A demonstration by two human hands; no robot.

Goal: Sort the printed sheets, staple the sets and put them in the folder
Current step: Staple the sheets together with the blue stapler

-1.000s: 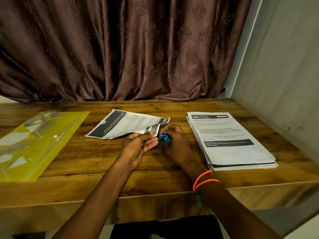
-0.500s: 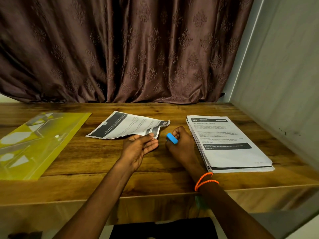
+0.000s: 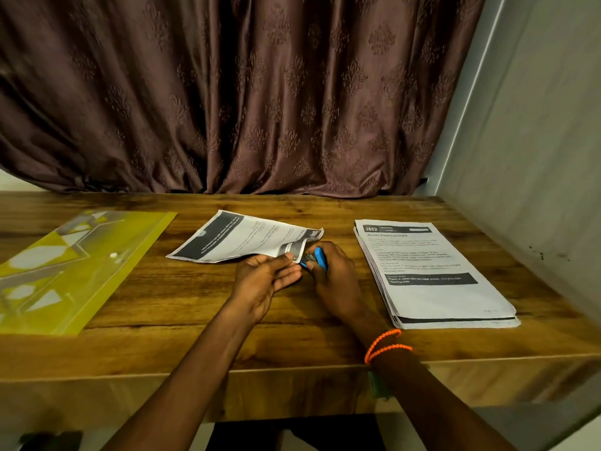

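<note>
Two hands meet at the tabletop's [image 3: 292, 333] middle: the left hand [image 3: 265, 281] pinches the sheets' [image 3: 244, 239] corner. The right hand [image 3: 335, 278] grips a blue stapler [image 3: 317, 258], its length pointing left at that corner.

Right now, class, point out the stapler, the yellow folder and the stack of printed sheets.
stapler [image 3: 320, 257], head view, on its blue top.
yellow folder [image 3: 107, 255], head view, on its flap near the snap button.
stack of printed sheets [image 3: 435, 297], head view, on the top sheet's blank lower half.
</note>
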